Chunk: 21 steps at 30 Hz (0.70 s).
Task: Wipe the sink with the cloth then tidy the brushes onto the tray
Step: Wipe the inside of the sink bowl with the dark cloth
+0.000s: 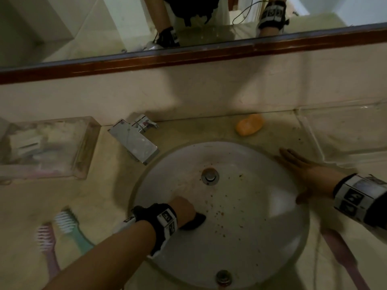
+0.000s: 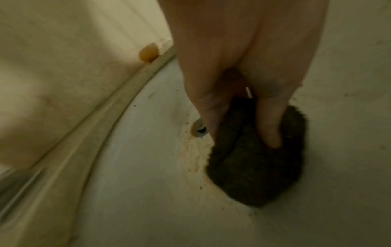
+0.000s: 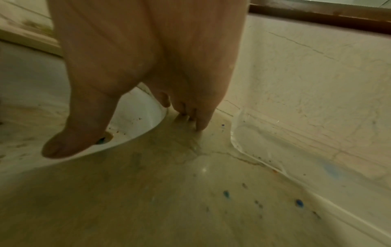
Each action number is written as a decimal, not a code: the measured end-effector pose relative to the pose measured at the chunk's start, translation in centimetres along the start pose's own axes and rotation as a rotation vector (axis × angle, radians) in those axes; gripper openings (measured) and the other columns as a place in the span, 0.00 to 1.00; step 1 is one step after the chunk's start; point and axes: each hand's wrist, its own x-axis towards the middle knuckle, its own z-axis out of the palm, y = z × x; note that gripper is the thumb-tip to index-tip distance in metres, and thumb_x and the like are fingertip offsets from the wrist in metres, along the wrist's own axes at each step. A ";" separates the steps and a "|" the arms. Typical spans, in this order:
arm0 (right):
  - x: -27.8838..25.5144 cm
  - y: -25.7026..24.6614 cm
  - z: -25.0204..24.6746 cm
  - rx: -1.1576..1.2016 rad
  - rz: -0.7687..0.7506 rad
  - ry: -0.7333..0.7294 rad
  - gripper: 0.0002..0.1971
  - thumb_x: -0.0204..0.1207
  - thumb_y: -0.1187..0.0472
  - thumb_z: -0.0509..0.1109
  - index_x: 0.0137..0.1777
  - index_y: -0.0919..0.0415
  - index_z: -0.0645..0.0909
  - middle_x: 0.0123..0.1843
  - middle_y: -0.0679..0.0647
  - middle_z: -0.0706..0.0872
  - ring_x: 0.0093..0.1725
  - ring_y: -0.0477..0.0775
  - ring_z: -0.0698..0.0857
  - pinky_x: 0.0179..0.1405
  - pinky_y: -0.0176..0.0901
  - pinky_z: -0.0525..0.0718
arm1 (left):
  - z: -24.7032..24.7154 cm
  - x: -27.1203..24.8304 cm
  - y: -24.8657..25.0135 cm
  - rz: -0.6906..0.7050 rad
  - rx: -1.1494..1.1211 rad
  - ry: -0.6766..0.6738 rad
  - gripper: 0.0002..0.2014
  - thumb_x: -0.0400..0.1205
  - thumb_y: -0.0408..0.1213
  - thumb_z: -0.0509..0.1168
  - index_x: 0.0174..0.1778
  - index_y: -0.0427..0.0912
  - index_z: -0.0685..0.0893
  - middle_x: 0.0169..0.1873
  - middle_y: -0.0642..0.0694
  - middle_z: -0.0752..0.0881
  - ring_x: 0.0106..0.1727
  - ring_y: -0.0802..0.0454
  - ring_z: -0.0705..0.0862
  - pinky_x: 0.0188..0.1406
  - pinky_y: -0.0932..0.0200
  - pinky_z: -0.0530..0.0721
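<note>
My left hand is down in the round white sink, gripping a dark bunched cloth against the basin. In the left wrist view, thumb and fingers of this left hand curl into the cloth just beside the drain. Brown specks dot the basin right of the cloth. My right hand lies flat with straight fingers on the counter at the sink's right rim, holding nothing. A green toothbrush and a pink toothbrush lie on the counter left of the sink. Another pink one lies at the lower right.
A clear tray sits at the back right, close to my right fingertips. A clear box with toiletries stands at the left. The chrome faucet overhangs the sink's back left, and an orange soap bar lies behind it. A mirror hangs above.
</note>
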 end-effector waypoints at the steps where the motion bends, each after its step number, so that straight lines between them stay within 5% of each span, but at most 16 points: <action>1: 0.1 0.2 -0.2 0.000 -0.005 0.009 0.65 0.64 0.45 0.79 0.80 0.53 0.26 0.83 0.53 0.27 0.84 0.54 0.33 0.83 0.45 0.49 | -0.3 0.0 -0.6 -0.010 -0.029 0.088 0.20 0.89 0.42 0.47 0.56 0.32 0.80 0.51 0.36 0.83 0.50 0.42 0.82 0.56 0.58 0.79; 3: 0.5 0.3 -0.8 -0.001 -0.002 0.009 0.65 0.64 0.45 0.79 0.80 0.53 0.27 0.83 0.53 0.26 0.84 0.55 0.32 0.84 0.48 0.50 | -0.3 0.2 -1.9 -0.065 0.003 0.280 0.23 0.89 0.39 0.46 0.81 0.37 0.58 0.77 0.35 0.67 0.76 0.36 0.70 0.73 0.44 0.74; 4: 0.6 0.3 -1.0 0.001 0.009 -0.003 0.65 0.64 0.46 0.80 0.81 0.54 0.27 0.83 0.54 0.26 0.84 0.56 0.32 0.85 0.51 0.50 | -0.5 0.3 -2.6 -0.147 0.008 0.322 0.27 0.89 0.38 0.45 0.84 0.39 0.46 0.82 0.33 0.57 0.81 0.33 0.61 0.77 0.36 0.68; 6: 0.9 0.2 -1.4 0.005 0.027 -0.026 0.65 0.64 0.48 0.80 0.82 0.55 0.28 0.83 0.54 0.25 0.84 0.56 0.31 0.85 0.52 0.50 | -0.5 0.8 -3.8 -0.312 0.056 0.289 0.28 0.89 0.33 0.43 0.83 0.32 0.38 0.83 0.28 0.49 0.82 0.29 0.56 0.79 0.34 0.63; 12: 1.3 0.1 -1.0 0.009 0.040 -0.018 0.64 0.66 0.50 0.79 0.81 0.55 0.26 0.83 0.54 0.25 0.84 0.56 0.31 0.85 0.49 0.49 | 1.8 2.0 -1.4 -0.215 0.078 0.059 0.24 0.89 0.31 0.47 0.80 0.25 0.51 0.83 0.30 0.53 0.84 0.35 0.55 0.85 0.45 0.49; 14: 1.4 0.1 -1.0 -0.004 0.046 -0.021 0.64 0.66 0.50 0.79 0.81 0.55 0.27 0.83 0.55 0.25 0.84 0.57 0.31 0.85 0.50 0.50 | 1.8 1.8 -0.4 -0.158 -0.027 0.001 0.19 0.88 0.29 0.50 0.74 0.26 0.69 0.79 0.30 0.65 0.80 0.35 0.64 0.83 0.48 0.56; 16: 1.4 0.1 -0.9 -0.005 0.042 -0.020 0.64 0.66 0.50 0.79 0.81 0.54 0.26 0.83 0.54 0.25 0.84 0.57 0.31 0.85 0.51 0.51 | 1.6 1.3 -0.5 -0.082 -0.135 -0.038 0.12 0.86 0.33 0.56 0.56 0.30 0.81 0.72 0.30 0.76 0.72 0.36 0.76 0.74 0.49 0.71; 18: 1.4 0.3 -0.8 0.004 0.035 -0.004 0.64 0.66 0.50 0.79 0.81 0.53 0.26 0.83 0.54 0.25 0.84 0.56 0.32 0.85 0.50 0.51 | 1.1 0.9 -1.3 -0.035 -0.177 -0.026 0.15 0.84 0.37 0.61 0.61 0.31 0.80 0.68 0.33 0.79 0.68 0.37 0.79 0.67 0.47 0.78; 21: 1.4 0.4 -0.8 0.017 0.029 -0.001 0.65 0.65 0.50 0.79 0.81 0.54 0.26 0.83 0.53 0.24 0.84 0.56 0.32 0.85 0.50 0.51 | -0.6 0.5 -2.5 -0.096 -0.143 0.118 0.19 0.85 0.38 0.59 0.69 0.34 0.75 0.70 0.35 0.77 0.70 0.37 0.77 0.70 0.47 0.76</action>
